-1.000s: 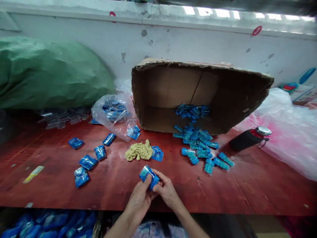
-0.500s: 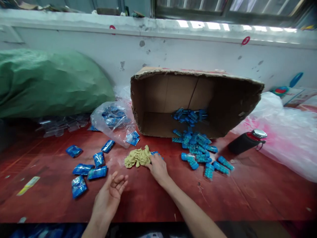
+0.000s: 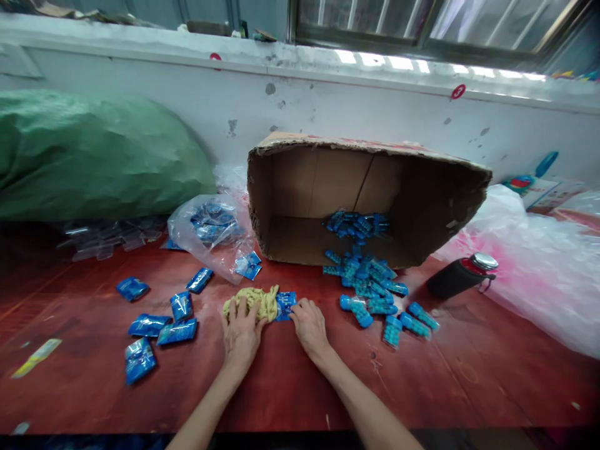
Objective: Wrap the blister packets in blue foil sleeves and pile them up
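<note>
Cardboard box [image 3: 300,187] on its side spills blue capsules [image 3: 370,275]; my left hand [image 3: 241,331] presses flat on rubber bands [image 3: 255,302], right hand [image 3: 309,322] pinches a blue packet [image 3: 284,305], print unreadable.

Left hand [image 3: 241,334] lies flat on yellow rubber-band pile [image 3: 255,301], right hand [image 3: 308,324] touches blue packet [image 3: 284,304] beside it, on red table [image 3: 469,375].
</note>
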A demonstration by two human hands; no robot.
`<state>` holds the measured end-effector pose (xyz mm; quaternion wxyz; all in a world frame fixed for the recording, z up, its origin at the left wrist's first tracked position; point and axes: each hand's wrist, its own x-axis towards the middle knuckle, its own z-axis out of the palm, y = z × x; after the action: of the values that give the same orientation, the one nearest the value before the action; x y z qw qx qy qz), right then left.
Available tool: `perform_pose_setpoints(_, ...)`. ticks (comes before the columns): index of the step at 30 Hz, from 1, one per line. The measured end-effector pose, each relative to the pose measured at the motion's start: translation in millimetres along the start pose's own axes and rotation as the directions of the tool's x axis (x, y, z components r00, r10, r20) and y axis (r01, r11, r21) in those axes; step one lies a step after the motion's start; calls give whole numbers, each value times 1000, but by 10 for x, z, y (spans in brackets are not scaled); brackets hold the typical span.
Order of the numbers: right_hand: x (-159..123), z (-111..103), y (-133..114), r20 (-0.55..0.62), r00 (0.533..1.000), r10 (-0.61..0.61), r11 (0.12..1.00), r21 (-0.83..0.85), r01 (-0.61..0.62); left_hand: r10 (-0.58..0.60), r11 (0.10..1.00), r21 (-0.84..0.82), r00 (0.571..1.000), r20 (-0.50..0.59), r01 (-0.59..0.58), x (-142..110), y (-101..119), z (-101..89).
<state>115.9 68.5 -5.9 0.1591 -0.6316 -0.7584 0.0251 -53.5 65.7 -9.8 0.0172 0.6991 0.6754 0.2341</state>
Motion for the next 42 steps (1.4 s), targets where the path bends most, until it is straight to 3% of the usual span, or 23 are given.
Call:
perform_pose_setpoints(2, 22, 37, 35, -11, 1000, -4, 1000, -6, 4, 8, 999, 32, 1000, 10, -8, 25, 4, 8)
perform_pose_setpoints(4, 13, 28, 41, -25, 1000, -5, 1000, -8, 5, -18, 999, -46, 999, -38, 16, -3, 37, -25)
perform_pose_setpoints(6, -36, -34, 28, -43, 999, 5, 1000, -8, -5, -104, 965, -251, 992, -76, 82, -79, 118, -70)
perform_pose_setpoints(7, -74, -79, 12, -59, 998, 13, 1000, -1, -13, -182, 909, -389, 983, -39, 152, -128, 178, -88)
perform_pose_setpoints(8, -121, -127, -12, -80, 997, 21, 1000, 15, -19, -266, 810, -527, 962, 60, 257, -177, 247, -98)
perform_pose_setpoints(10, -231, -221, -80, -128, 991, 24, 997, 77, -14, -367, 489, -704, 853, 370, 515, -265, 392, -95)
perform_pose_setpoints(12, -344, -293, -160, -161, 987, 15, 986, 165, 12, -324, 161, -722, 727, 605, 672, -321, 506, -77)
perform_pose_setpoints(13, -394, -317, -196, -167, 986, 9, 977, 210, 26, -284, 41, -722, 700, 655, 691, -337, 542, -70)
perform_pose_setpoints(15, -465, -340, -241, -164, 986, 9, 949, 314, 43, -235, -121, -731, 696, 678, 671, -352, 571, -69)
perform_pose_setpoints(18, -482, -316, -235, -134, 983, 124, 816, 577, -24, -205, -249, -726, 697, 687, 642, -352, 554, -97)
perform_pose_setpoints(19, -466, -295, -220, -89, 977, 192, 721, 688, -79, -199, -262, -723, 697, 689, 639, -352, 547, -107)
perform_pose_setpoints(21, -419, -243, -188, 94, 954, 284, 441, 871, -217, -192, -245, -728, 704, 684, 641, -351, 544, -118)
perform_pose_setpoints(23, -375, -189, -171, 270, 927, 262, 205, 923, -327, -223, -192, -749, 715, 662, 634, -350, 552, -116)
perform_pose_setpoints(25, -354, -147, -173, 337, 913, 229, 118, 922, -369, -287, -140, -773, 722, 630, 619, -348, 564, -105)
perform_pose_setpoints(30, -375, -99, -212, 311, 910, 274, 157, 919, -362, -350, -139, -769, 696, 628, 624, -346, 576, -78)
perform_pose_setpoints(35, -386, -76, -223, 245, 915, 322, 277, 899, -339, -347, -142, -766, 693, 632, 627, -331, 602, -76)
perform_pose_setpoints(39, -385, -74, -239, 188, 920, 344, 371, 873, -317, -375, -193, -748, 657, 654, 635, -302, 662, -93)
perform_pose_setpoints(42, -384, -122, -218, 163, 929, 332, 433, 849, -303, -297, -198, -695, 634, 714, 691, -289, 669, -141)
